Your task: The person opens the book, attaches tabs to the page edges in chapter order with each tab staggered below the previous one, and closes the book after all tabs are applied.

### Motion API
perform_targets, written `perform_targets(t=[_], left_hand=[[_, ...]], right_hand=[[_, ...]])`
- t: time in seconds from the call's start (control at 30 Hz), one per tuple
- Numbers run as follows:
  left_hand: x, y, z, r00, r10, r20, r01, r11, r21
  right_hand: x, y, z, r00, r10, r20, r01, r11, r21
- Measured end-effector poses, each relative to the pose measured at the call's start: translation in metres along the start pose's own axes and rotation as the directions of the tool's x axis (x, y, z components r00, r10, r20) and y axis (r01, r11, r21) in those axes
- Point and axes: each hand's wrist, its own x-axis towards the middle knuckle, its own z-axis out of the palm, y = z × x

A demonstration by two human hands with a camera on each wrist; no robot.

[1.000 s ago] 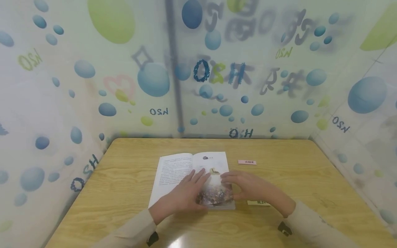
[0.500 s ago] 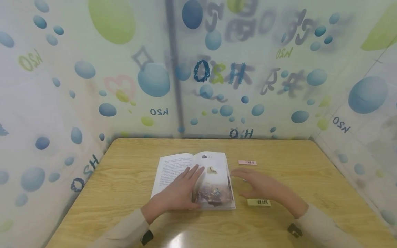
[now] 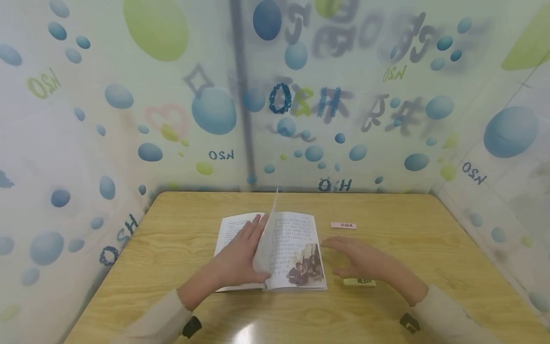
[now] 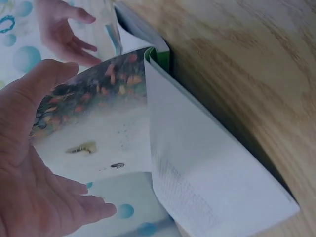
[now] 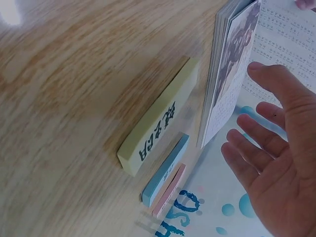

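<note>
An open book [image 3: 296,239] lies on the table, its right page bearing text and a brown picture at the lower corner. One page [image 3: 271,229] stands nearly upright near the spine. My left hand [image 3: 236,255] is against that page, over the left half of the book, with fingers extended. In the left wrist view, the page's illustrated side [image 4: 108,123] faces the palm, with the thumb at its upper edge. My right hand [image 3: 361,258] hovers just right of the book, holding nothing. Its fingers are spread and relaxed in the right wrist view, overlapping the book's edge.
Right of the book lie a yellow block [image 5: 158,118], a blue block [image 5: 165,170] and a pink block [image 5: 169,191], with handwriting on them. The wooden table [image 3: 172,229] meets patterned walls [image 3: 301,143] behind and at both sides.
My left hand has moved left, taking the illustrated page up off the right side and exposing a text page. The right hand has drawn away from the book to the right.
</note>
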Motion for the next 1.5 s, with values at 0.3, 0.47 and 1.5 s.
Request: perform_targets(t=[0.3, 0.47, 1.5], left_hand=[[-0.011, -0.024, -0.021, 0.982, -0.029, -0.187, 0.036, 0.999, 0.03], [-0.018, -0.035, -0.031, 0.977, -0.077, -0.197, 0.085, 0.996, 0.029], [-0.027, -0.047, 0.025, 0.99, 0.071, 0.123, -0.077, 0.996, 0.048]], right_hand=[[0.001, -0.001, 0.002, 0.999, -0.034, -0.01, 0.034, 0.999, -0.001], [0.002, -0.001, 0.002, 1.0, -0.022, -0.002, 0.022, 1.0, -0.006], [0.033, -0.027, 0.028, 0.996, -0.062, 0.07, 0.062, 0.998, 0.006]])
